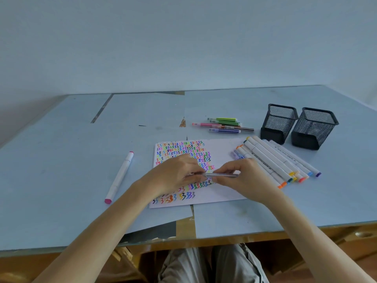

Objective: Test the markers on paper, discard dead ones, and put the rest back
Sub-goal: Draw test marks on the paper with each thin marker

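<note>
A white sheet of paper [221,152] covered with several rows of coloured squiggles lies at the table's centre. Above it, both hands hold one slim grey marker [221,175] lying horizontally. My left hand [177,174] pinches its left end; my right hand [242,176] grips its barrel. Whether a cap is on or off is hidden by the fingers. A row of thick white markers [279,160] lies right of the paper. A small bunch of slim striped markers [224,125] rests behind the paper. One white marker with pink caps [119,177] lies alone at the left.
Two black mesh pen cups [278,123] [314,127] stand at the back right. The blue table surface [61,152] has seams and torn patches. The front edge [204,240] runs near my lap. A plain wall rises behind.
</note>
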